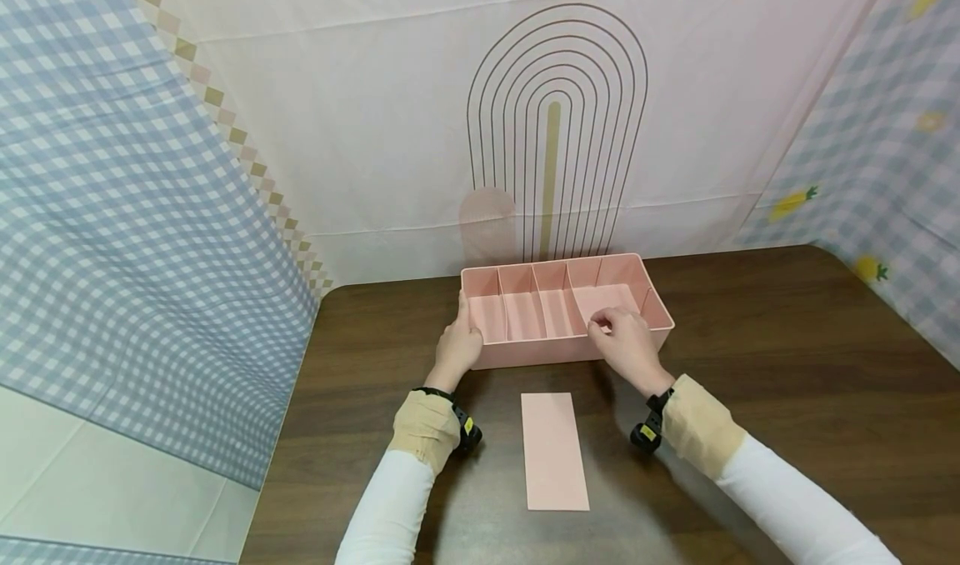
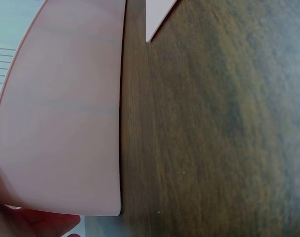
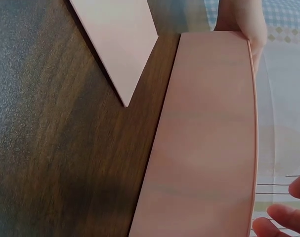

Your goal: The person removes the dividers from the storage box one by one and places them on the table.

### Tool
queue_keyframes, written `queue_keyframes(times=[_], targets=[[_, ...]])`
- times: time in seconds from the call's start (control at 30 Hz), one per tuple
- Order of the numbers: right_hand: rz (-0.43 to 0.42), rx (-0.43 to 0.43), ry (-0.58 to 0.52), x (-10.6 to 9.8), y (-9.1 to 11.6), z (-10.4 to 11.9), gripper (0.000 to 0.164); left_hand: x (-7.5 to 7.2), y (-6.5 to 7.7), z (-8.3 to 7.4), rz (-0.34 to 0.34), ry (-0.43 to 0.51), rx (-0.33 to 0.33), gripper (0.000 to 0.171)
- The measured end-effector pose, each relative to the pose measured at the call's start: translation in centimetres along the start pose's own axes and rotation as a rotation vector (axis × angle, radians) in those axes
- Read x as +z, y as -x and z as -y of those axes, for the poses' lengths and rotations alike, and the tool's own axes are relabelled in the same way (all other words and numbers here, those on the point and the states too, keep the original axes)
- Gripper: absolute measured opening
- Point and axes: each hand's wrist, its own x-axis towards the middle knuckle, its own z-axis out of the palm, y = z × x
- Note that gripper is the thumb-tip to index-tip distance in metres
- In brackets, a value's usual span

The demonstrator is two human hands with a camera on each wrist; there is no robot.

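Box (image 1: 540, 352), pink, divided, left hand (image 1: 459, 347) gripping its end, right hand (image 1: 628, 347) loosely curled above, yellow wrist labels (image 1: 468, 425) illegibly small

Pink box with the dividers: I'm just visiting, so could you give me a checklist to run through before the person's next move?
1. Pink box sits flat on the table: ok, its bottom edge lies along the wood.
2. Left hand steadies the box: ok, it holds the left end.
3. Right hand is free: ok, its fingers, above the widest compartment, show nothing between them.
4. Dividers stand in place: ok, three run from front to back.
5. Loose pink panel is in a hand: not ok, it lies flat in front of the box.
6. Panel fits the box: cannot tell.
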Motion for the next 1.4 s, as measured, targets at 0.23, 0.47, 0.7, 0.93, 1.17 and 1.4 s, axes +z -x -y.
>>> queue_keyframes(times=[0.23,0.47,0.7,0.93,1.17,1.4], targets=[[0.023,0.006,0.031,0.5,-0.2,0.0,0.020,0.0,0.0,-0.1,0.000,0.001,0.007,0.067],[0.030,0.000,0.052,0.7,-0.4,-0.1,0.022,-0.1,0.1,-0.2,-0.005,-0.001,0.010,0.066],[0.061,0.021,0.068,0.9,-0.7,-0.2,0.023,-0.1,0.1,-0.2,-0.008,-0.003,0.006,0.066],[0.070,0.021,0.108,1.1,-1.1,-0.3,0.022,0.0,0.0,0.0,-0.002,0.002,-0.001,0.067],[0.068,0.030,0.135,1.3,-1.4,-0.5,0.018,0.1,0.0,0.0,-0.011,-0.011,0.010,0.068],[0.111,0.076,0.132,1.5,-1.7,-0.6,0.021,0.2,-0.1,0.1,-0.013,-0.013,0.016,0.068]])
